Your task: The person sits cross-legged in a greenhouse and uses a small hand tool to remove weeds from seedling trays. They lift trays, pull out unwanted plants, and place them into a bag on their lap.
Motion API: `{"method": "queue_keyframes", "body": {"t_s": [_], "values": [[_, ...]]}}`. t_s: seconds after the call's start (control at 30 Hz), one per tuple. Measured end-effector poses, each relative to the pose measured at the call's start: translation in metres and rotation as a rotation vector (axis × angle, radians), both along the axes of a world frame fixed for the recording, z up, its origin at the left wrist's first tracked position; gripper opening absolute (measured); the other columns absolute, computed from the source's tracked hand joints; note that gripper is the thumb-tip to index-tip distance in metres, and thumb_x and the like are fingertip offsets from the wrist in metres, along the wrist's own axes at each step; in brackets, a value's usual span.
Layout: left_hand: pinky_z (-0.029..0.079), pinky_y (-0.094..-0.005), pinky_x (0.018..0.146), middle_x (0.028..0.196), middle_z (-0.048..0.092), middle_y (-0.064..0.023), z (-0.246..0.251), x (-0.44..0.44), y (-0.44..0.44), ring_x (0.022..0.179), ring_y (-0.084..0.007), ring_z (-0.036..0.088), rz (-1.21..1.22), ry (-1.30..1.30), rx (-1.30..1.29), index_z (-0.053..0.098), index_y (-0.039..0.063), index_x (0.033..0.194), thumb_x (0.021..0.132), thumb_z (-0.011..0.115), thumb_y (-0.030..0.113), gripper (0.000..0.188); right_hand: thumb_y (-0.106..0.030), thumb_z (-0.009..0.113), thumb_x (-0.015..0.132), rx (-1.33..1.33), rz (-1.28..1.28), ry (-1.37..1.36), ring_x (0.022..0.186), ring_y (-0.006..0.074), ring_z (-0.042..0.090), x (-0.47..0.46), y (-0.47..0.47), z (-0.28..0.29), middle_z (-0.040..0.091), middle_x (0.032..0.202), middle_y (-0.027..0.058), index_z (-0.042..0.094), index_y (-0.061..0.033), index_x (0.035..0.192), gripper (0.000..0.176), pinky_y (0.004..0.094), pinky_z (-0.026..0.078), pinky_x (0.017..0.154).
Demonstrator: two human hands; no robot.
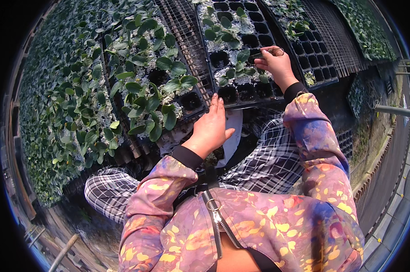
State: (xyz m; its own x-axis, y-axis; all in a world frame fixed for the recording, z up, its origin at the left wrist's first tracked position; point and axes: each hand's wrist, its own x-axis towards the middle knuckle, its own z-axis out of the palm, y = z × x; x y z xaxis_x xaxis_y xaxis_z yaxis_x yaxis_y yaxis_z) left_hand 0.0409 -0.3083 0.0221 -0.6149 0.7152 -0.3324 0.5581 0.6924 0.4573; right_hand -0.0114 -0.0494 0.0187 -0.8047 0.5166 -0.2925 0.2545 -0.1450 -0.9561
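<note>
A black plastic seedling tray (210, 73) lies before me, some cells holding green seedlings (240, 64) in pale granular medium, others dark and without plants. My right hand (276, 63) is over its right part, fingers pinched on a small metal tool with a looped handle (278, 51), perhaps tweezers or small scissors; its far end is hard to make out among the cells. My left hand (213, 124) rests its fingertips at the tray's near left corner, fingers extended and thumb apart, holding nothing. Left of it stands a fuller tray of broad-leaved seedlings (150, 102).
Dense seedlings (62, 102) fill the far left. Another partly planted tray (313, 56) lies at the right, beside slatted mesh (337, 30). A grey pipe (395, 111) juts in at the right edge. A white sheet (232, 136) lies below the tray by my legs.
</note>
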Motion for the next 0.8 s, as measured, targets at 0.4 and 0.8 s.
{"method": "queue_keyframes", "body": {"t_s": [0.4, 0.8], "values": [[0.05, -0.0366, 0.072, 0.103, 0.058, -0.0095, 0.024, -0.013, -0.027, 0.085, -0.0282, 0.06, 0.23, 0.234, 0.396, 0.059, 0.006, 0.09, 0.073, 0.069, 0.025, 0.028, -0.007, 0.052, 0.089, -0.355, -0.059, 0.127, 0.085, 0.028, 0.065, 0.008, 0.026, 0.014, 0.061, 0.092, 0.0141, 0.056, -0.0004, 0.103, 0.016, 0.04, 0.056, 0.077], [0.019, -0.0569, 0.099, 0.115, 0.057, -0.0083, 0.028, -0.089, -0.097, 0.119, -0.0283, 0.044, 0.373, 0.424, -0.257, 0.058, 0.009, 0.112, 0.081, 0.052, 0.058, 0.058, -0.008, 0.055, 0.084, -0.395, 0.395, 0.107, 0.075, 0.0249, 0.066, -0.052, -0.131, 0.041, 0.06, 0.09, 0.0112, 0.056, 0.0012, 0.087, 0.009, 0.0362, 0.058, 0.069]]}}
